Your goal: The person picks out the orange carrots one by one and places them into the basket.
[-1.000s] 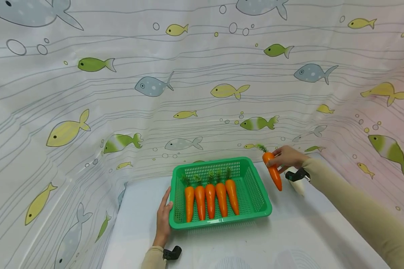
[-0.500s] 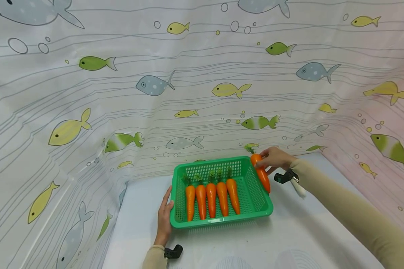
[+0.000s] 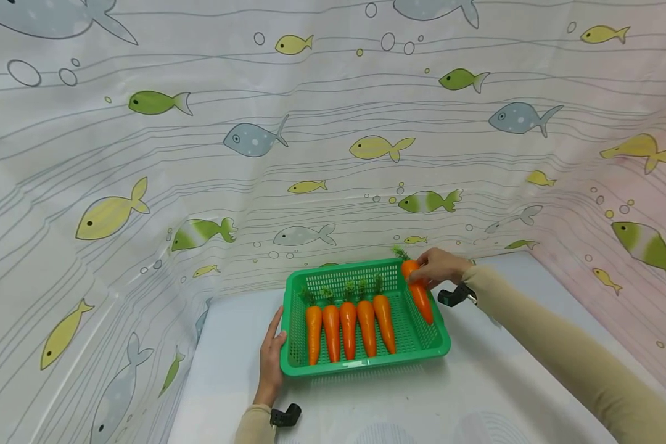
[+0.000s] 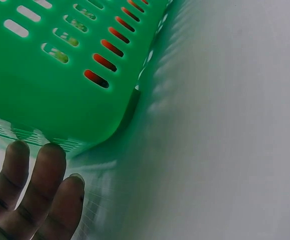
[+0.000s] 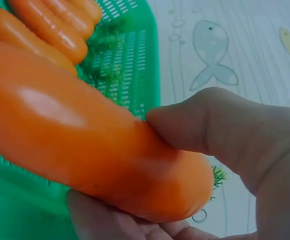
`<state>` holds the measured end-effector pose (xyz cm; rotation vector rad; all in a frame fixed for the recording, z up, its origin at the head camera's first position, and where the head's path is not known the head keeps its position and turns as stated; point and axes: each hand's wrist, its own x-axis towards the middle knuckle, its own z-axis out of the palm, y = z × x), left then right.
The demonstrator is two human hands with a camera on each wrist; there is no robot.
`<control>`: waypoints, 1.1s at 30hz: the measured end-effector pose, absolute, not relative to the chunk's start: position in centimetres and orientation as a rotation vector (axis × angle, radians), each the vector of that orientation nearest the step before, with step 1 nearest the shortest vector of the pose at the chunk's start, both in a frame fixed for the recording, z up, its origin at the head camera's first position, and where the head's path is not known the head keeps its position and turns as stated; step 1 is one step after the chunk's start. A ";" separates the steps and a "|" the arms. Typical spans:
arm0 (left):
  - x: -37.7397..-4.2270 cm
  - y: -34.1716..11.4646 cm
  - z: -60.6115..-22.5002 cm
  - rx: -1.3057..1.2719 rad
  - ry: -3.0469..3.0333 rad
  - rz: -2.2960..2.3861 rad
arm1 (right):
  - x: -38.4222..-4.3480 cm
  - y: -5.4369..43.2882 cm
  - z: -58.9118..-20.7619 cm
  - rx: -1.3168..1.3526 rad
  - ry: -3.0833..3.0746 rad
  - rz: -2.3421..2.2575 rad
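Observation:
In the head view my right hand [image 3: 441, 268] pinches an orange carrot [image 3: 420, 296] with a green leafy top, thumb on one side and fingers on the other. This carrot is tilted, tip down, over the right end of a green plastic basket [image 3: 366, 365]. The right wrist view shows the thick end of the carrot [image 5: 84, 125] between thumb and fingers. My left hand [image 3: 270, 354] rests against the basket's left side, its fingers fairly straight. Fingertips [image 4: 49, 155] touch the slotted wall [image 4: 39, 90] in the left wrist view. Inside the basket, several carrots [image 3: 348, 330] lie side by side, tops toward the back.
A white table [image 3: 377, 407] bears the basket. A curtain printed with fish [image 3: 311, 123] surrounds the back and both sides. Behind the right forearm [image 3: 533, 333], a white object is mostly hidden. Slots [image 5: 129, 60] pierce the basket's walls.
My right hand has carried the carrot leftward, from outside the basket to over its right end. The left hand has stayed at the basket's left side. The white object has become mostly covered.

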<state>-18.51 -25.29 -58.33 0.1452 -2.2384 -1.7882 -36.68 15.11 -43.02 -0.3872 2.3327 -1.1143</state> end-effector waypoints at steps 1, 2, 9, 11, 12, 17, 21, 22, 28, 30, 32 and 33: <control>-18.5 -25.3 -58.4 0.140 -2.236 -1.788 | -36.6 14.9 -43.1 -0.388 2.337 -1.109; -18.5 -25.2 -58.4 0.134 -2.233 -1.788 | -36.6 14.7 -43.2 -0.393 2.339 -1.103; -18.7 -25.4 -58.5 0.116 -2.233 -1.788 | -36.3 13.1 -44.2 -0.454 2.477 -1.015; -18.8 -25.4 -58.5 0.114 -2.237 -1.790 | -36.2 12.5 -44.3 -0.485 2.543 -0.925; -18.7 -25.4 -58.5 0.116 -2.238 -1.790 | -36.2 12.2 -44.4 -0.502 2.572 -0.875; -18.7 -25.5 -58.6 0.112 -2.233 -1.791 | -36.2 10.9 -44.9 -0.525 2.657 -0.709; -18.7 -25.5 -58.7 0.120 -2.245 -1.783 | -36.6 10.3 -46.1 -0.528 2.668 -0.670; -18.6 -25.5 -58.7 0.123 -2.249 -1.783 | -36.7 10.1 -46.4 -0.530 2.672 -0.649; -18.5 -25.6 -58.7 0.122 -2.231 -1.798 | -36.7 8.9 -47.4 -0.502 2.684 -0.529; -18.6 -25.6 -58.8 0.116 -2.221 -1.806 | -36.4 8.6 -47.5 -0.469 2.667 -0.518; -18.6 -25.5 -58.8 0.115 -2.216 -1.809 | -36.1 8.3 -47.6 -0.453 2.658 -0.500; -18.6 -25.5 -58.8 0.113 -2.213 -1.811 | -36.0 8.2 -47.8 -0.438 2.655 -0.494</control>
